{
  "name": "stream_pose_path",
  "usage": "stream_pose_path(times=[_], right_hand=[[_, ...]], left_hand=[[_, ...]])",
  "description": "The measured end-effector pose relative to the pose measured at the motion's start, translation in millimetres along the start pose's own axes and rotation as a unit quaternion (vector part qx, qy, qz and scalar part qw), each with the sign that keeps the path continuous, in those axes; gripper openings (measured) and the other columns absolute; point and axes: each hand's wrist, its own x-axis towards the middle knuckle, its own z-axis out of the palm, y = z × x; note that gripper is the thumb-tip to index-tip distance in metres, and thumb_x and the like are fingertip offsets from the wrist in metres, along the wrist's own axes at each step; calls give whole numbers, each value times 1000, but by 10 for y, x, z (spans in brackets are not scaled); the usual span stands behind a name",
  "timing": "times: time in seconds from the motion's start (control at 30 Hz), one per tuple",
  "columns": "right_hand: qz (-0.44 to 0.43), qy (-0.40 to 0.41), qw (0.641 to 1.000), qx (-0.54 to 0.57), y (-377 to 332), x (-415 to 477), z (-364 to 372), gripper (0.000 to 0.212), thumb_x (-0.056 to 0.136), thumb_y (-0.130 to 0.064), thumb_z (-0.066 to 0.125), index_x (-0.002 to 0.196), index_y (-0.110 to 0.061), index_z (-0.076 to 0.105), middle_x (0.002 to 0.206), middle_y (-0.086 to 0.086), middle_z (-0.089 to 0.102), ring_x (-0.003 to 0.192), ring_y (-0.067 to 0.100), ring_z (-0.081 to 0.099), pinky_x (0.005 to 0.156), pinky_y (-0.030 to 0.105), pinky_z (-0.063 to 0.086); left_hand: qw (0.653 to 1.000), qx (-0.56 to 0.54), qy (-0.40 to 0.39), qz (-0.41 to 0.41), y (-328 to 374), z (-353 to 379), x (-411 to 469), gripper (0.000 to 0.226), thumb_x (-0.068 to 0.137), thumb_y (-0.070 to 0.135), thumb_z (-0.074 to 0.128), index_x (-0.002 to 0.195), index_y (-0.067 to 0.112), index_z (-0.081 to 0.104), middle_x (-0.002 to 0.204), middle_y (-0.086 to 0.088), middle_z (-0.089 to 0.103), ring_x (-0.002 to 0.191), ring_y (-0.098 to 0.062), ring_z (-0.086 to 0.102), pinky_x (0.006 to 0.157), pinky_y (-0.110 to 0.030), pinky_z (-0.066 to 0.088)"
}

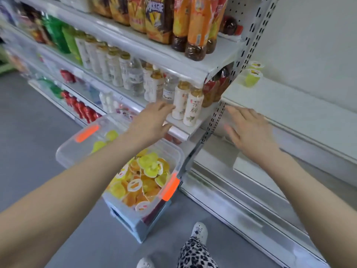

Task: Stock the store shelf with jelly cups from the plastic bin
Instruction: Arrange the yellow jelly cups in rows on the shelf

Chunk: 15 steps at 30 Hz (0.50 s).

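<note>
A clear plastic bin [67, 151] with orange latches sits low in front of the shelving, filled with several yellow and orange jelly cups [148, 167]. Two green-yellow jelly cups [252, 77] stand at the back of a white shelf [289, 105] on the right. My left hand [152, 120] hovers over the bin near the drink shelf's front edge, fingers relaxed and holding nothing. My right hand [249, 130] is spread open just below the white shelf's front edge, also holding nothing.
Shelves on the left carry several drink bottles [190, 107]; orange tea bottles [199, 28] stand above. A perforated metal upright [218, 113] divides the two shelf sections. The bin rests on a grey crate [135, 227]. Grey floor lies to the left; my shoes show at the bottom.
</note>
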Motion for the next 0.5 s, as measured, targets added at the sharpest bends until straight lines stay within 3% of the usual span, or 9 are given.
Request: stream_pose_path(times=[0.2,0.3,0.43,0.5], right_hand=[[-94,-24,992,84,-840,9,747,46,92,-32,51,128,-5,57,116,15,64,100,35,61,82,43,53],[-131,-92,980,121,-1179,119,1118,49,91,-36,45,129,-7,56,115,12,64,100,35,61,83,44,53],[-171,-173,958,155,-1596,325,1524,47,87,-29,66,129,-9,58,118,12,66,105,34,63,87,42,53],[-202,-216,944,146,-1807,446,1688,53,89,-30,65,138,-14,50,128,7,62,115,30,59,96,41,49]], left_hand=[[982,-10,-32,-186,-778,139,-989,53,86,21,70,135,11,53,128,-15,55,116,-35,52,96,-43,42],[962,-26,-67,-264,-1006,323,-1389,52,83,19,72,132,13,56,125,-13,56,113,-36,54,96,-44,45],[936,-27,-105,-335,-1177,505,-1700,50,85,19,70,133,13,55,128,-13,56,116,-36,54,99,-43,44],[930,-22,-108,-350,-1221,576,-1756,48,87,18,67,133,14,55,129,-12,55,117,-35,53,98,-42,43]])
